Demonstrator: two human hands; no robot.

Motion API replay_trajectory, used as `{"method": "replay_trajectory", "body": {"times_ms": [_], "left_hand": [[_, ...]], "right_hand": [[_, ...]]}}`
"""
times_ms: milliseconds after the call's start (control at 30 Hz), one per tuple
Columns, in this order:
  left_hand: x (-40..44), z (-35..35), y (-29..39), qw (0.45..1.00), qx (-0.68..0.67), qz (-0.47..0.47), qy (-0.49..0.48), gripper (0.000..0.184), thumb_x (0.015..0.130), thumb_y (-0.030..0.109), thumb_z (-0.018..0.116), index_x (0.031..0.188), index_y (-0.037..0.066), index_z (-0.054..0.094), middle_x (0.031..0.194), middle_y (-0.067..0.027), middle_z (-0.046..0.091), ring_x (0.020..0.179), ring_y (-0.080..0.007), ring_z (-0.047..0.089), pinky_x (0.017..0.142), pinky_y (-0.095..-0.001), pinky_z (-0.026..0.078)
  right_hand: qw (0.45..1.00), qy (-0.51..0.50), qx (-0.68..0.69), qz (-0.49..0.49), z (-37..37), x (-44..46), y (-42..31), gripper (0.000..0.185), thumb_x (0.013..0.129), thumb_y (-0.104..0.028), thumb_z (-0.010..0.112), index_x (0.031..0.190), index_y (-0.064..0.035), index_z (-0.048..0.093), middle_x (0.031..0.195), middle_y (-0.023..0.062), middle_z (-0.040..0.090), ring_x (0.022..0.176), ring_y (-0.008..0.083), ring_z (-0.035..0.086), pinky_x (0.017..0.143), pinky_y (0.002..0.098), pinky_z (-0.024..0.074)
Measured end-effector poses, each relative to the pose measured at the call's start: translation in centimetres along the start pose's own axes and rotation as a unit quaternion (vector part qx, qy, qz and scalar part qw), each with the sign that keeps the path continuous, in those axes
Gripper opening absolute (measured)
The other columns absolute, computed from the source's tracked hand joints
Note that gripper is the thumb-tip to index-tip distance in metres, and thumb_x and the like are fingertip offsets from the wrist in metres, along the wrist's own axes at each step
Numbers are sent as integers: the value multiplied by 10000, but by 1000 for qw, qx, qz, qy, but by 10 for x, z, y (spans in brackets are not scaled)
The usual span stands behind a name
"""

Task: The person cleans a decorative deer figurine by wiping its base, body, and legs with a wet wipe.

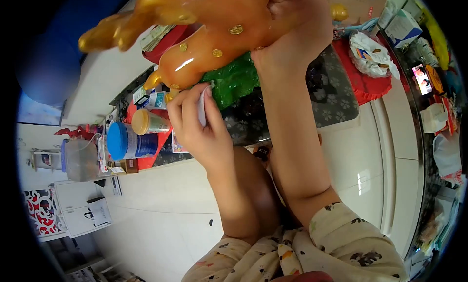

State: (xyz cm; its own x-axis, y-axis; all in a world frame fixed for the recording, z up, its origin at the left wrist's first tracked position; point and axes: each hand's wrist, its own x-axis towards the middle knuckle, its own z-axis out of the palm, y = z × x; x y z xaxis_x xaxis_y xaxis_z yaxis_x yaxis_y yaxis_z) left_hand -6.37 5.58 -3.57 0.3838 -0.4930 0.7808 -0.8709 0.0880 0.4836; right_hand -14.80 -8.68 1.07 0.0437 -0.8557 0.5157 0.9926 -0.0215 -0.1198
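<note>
A glossy orange-gold figurine [214, 33] with small gold coin reliefs lies tilted across the upper middle. Its green part [233, 82] is low, over a dark flower-patterned surface [336, 104]. My right hand [300, 31] grips the figurine at its right end, with the thumb beneath and some fingers partly out of sight. Just below the figurine, my left hand [197, 119] is closed on a small white cloth [203, 105] pinched between thumb and fingers. The cloth's upper end is close to the green part; whether it touches cannot be made out.
A blue-lidded tub [139, 141], a jar with a tan lid [155, 122] and small boxes stand at left. A clear container [82, 160] is farther left. A plastic-wrapped bowl [373, 55] rests on red cloth [365, 89] at right, near a lit phone [422, 80].
</note>
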Motion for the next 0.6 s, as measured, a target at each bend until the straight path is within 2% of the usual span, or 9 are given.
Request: {"method": "replay_trajectory", "body": {"times_ms": [67, 200, 233, 333, 433, 533, 600], "left_hand": [[0, -1, -1, 1000, 13, 18, 4, 106, 931, -7, 706, 1035, 12, 722, 1029, -124, 611, 932, -282, 630, 832, -369, 516], [4, 2, 8, 1000, -14, 17, -1, 94, 940, 17, 700, 1026, 22, 738, 1022, -120, 645, 975, -264, 636, 902, -359, 499], [5, 2, 9, 1000, -17, 22, -7, 94, 938, 17, 705, 1025, 22, 739, 1022, -119, 644, 976, -263, 636, 901, -359, 498], [7, 6, 14, 999, -29, 35, -18, 96, 927, 18, 724, 1020, 23, 746, 1024, -117, 639, 981, -259, 633, 896, -355, 498], [10, 10, 18, 998, -38, 51, -27, 96, 922, 14, 727, 1017, 20, 744, 1005, -113, 632, 959, -254, 628, 880, -348, 498], [12, 12, 21, 998, -52, 23, -36, 95, 920, 14, 727, 1013, 17, 741, 990, -111, 632, 937, -248, 628, 862, -348, 502], [12, 12, 19, 998, -47, 27, -32, 94, 917, 14, 729, 1010, 16, 740, 984, -110, 633, 930, -246, 629, 851, -349, 506]], "right_hand": [[1000, 15, 8, -13, 4, -2, -2, 271, 892, -227, 566, 1018, 13, 569, 961, 176, 630, 960, 293, 632, 912, 411, 532], [994, 57, -37, -83, 3, 6, -14, 236, 887, -220, 562, 974, -2, 579, 951, 160, 638, 928, 296, 645, 884, 416, 544], [995, 92, 8, -37, 7, 5, -22, 237, 885, -234, 566, 946, -7, 591, 938, 140, 648, 906, 300, 653, 858, 416, 552], [990, 118, 25, -71, 0, 13, -29, 253, 888, -262, 569, 924, -13, 599, 925, 121, 655, 906, 281, 655, 858, 393, 546], [990, 74, -73, -99, -8, 24, -36, 255, 888, -278, 582, 887, -23, 603, 884, 108, 655, 886, 251, 652, 855, 361, 532], [989, 127, -61, -51, 1, 26, -37, 246, 888, -280, 599, 843, -38, 598, 837, 97, 651, 866, 228, 646, 858, 337, 516], [988, 113, -85, -54, -1, 30, -34, 250, 888, -281, 611, 839, -35, 604, 818, 94, 649, 852, 227, 643, 857, 333, 512]]}}
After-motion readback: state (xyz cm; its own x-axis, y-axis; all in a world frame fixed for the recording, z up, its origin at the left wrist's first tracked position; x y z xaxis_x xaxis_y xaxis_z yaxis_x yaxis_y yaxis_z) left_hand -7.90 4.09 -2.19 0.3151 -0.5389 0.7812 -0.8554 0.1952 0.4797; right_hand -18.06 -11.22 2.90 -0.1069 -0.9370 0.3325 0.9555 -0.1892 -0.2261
